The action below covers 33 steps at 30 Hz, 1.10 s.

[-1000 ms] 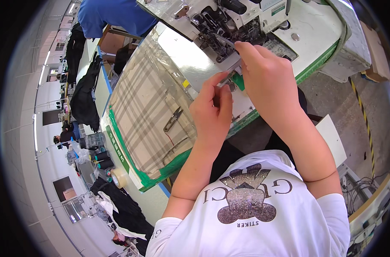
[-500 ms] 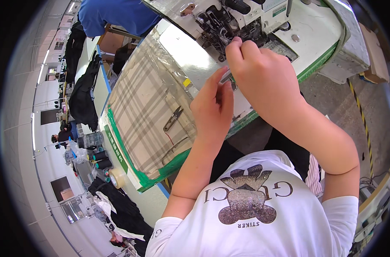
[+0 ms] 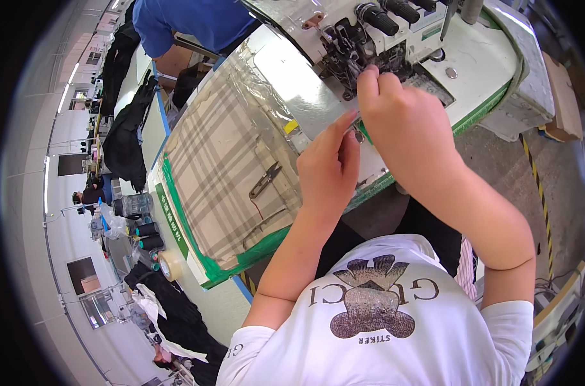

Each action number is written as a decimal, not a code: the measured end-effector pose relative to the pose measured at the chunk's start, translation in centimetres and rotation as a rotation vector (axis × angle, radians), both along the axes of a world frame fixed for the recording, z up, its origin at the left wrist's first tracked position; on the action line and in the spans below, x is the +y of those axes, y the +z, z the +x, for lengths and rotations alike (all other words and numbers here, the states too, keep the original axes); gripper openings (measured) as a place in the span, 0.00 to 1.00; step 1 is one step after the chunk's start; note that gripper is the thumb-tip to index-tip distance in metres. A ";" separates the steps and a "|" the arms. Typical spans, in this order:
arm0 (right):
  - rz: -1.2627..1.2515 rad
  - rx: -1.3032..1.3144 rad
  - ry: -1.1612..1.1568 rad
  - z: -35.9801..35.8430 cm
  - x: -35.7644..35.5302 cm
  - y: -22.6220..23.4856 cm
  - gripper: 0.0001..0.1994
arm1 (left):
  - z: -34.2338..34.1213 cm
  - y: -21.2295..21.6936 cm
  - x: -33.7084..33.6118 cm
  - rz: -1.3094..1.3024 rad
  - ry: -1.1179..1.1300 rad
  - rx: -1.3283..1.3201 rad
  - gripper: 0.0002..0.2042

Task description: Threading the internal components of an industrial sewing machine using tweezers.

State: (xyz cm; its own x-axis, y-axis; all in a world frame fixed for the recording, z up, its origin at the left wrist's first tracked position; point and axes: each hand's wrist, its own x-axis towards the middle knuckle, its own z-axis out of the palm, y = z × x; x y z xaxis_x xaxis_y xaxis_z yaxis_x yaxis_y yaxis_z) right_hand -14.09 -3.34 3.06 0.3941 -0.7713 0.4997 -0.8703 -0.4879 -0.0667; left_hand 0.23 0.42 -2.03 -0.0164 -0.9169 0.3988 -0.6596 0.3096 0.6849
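Threading step: right hand pinches at white overlock sewing machine's dark looper area; left hand grip narrow, pinching something small, unclear, at 7 o'clock. Next needs fine, steady pull.

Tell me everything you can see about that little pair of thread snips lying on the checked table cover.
The thread snips are small, dark and metallic-looking, with two slim blades that meet at a point. They lie flat and slanted on the plaid table cover, to the left of the sewing machine. Whether the blades are fully closed is too small to tell. A thin reddish thread trails just below them. Neither hand touches them; the left hand is nearest.
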 end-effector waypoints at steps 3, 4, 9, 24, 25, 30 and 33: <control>0.098 -0.064 -0.048 0.7 1.0 -0.7 0.20 | 0.5 0.0 0.1 -0.022 -0.015 -0.051 0.15; 0.168 -0.089 -0.071 0.8 1.2 -0.9 0.22 | 0.4 0.0 0.1 -0.026 -0.022 -0.051 0.15; 0.130 -0.312 -0.059 0.6 1.6 -2.3 0.21 | 0.5 -0.3 0.0 -0.082 -0.026 -0.062 0.17; 0.040 -0.473 0.007 -0.1 2.1 -4.2 0.24 | 0.4 -0.5 0.1 -0.079 -0.043 -0.094 0.17; 0.043 -0.474 0.005 -0.1 2.1 -4.2 0.24 | 0.4 -0.5 0.0 -0.079 -0.046 -0.096 0.17; 0.043 -0.484 0.001 0.4 1.7 -4.6 0.24 | 0.5 -0.9 0.0 -0.048 -0.038 -0.077 0.18; 0.061 -0.473 -0.015 0.9 1.6 -4.6 0.23 | 0.6 -1.1 -0.2 -0.088 -0.045 -0.070 0.18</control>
State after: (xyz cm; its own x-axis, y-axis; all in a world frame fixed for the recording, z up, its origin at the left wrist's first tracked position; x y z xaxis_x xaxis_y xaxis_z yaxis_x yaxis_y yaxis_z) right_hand -13.24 -1.77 -1.55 0.1227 -0.8088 0.5751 -0.7444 -0.4582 -0.4856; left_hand 0.84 0.27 -3.15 -0.0873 -0.8760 0.4744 -0.6886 0.3971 0.6067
